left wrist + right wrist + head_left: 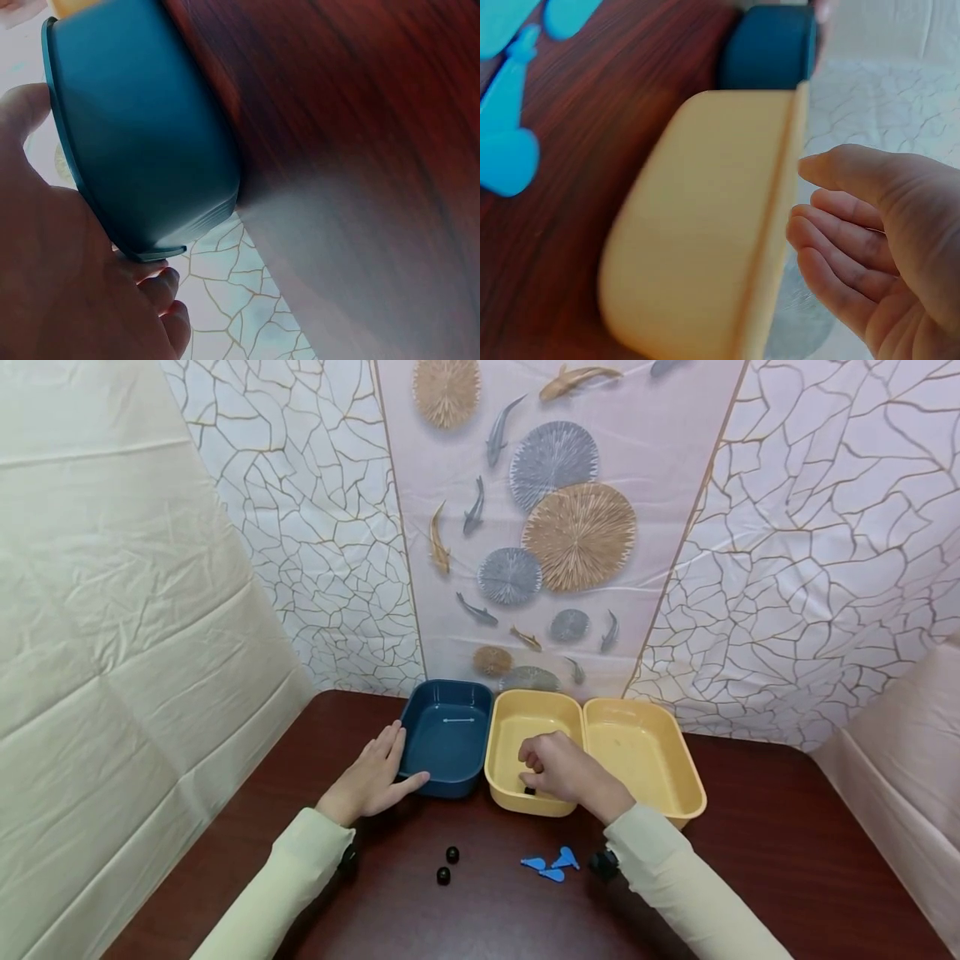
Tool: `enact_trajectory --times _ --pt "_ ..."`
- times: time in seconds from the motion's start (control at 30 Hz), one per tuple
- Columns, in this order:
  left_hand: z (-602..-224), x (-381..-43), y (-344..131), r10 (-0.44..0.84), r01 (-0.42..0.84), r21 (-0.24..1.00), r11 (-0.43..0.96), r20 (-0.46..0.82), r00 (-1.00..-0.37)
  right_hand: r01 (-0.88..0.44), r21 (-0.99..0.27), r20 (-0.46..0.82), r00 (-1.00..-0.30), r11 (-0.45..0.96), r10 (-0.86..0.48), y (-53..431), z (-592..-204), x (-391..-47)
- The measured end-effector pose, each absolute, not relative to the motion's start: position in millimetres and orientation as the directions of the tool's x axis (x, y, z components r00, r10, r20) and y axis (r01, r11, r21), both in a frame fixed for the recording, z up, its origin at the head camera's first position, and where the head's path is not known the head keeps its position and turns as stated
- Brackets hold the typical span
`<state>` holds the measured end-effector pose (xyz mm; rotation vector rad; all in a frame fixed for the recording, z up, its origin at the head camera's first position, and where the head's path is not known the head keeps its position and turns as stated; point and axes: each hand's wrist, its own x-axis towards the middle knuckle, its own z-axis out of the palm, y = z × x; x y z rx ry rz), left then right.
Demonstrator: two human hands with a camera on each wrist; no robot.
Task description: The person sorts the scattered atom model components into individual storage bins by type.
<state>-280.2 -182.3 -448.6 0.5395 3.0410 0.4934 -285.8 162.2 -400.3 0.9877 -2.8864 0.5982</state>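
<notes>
My left hand (373,775) rests on the dark blue bin (450,789), its fingers straight along the left rim and its thumb at the near corner. In the left wrist view, the thumb (26,109) touches that bin's rim. Over the near part of the middle yellow bin (532,806) is my right hand (562,768), fingers loosely bent. The right wrist view shows a gap between its thumb (840,166) and fingers, with nothing held there. A small black piece (529,791) shows just below the thumb, inside the near wall of the middle bin.
Two small rounded black pieces (452,854) sit on the dark wood table (360,910). Three blue teardrop-shaped pieces (551,875) lie near the right wrist. A second yellow bin (637,752) adjoins the middle one. Patterned cloth (345,568) hangs behind the bins.
</notes>
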Motion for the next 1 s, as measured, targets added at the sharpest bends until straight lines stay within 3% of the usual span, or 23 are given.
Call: enact_trajectory --times 0.6,1.0 --pt "-447 -281 -182 0.334 0.328 0.311 0.892 0.035 -0.942 -0.747 -0.305 0.194 -0.656 0.591 -0.730 118 -366 -241" --pt "-449 -280 -181 0.324 0.318 0.305 0.898 0.030 -0.945 -0.765 -0.314 0.123 -0.620 0.562 -0.775 101 -386 -229"
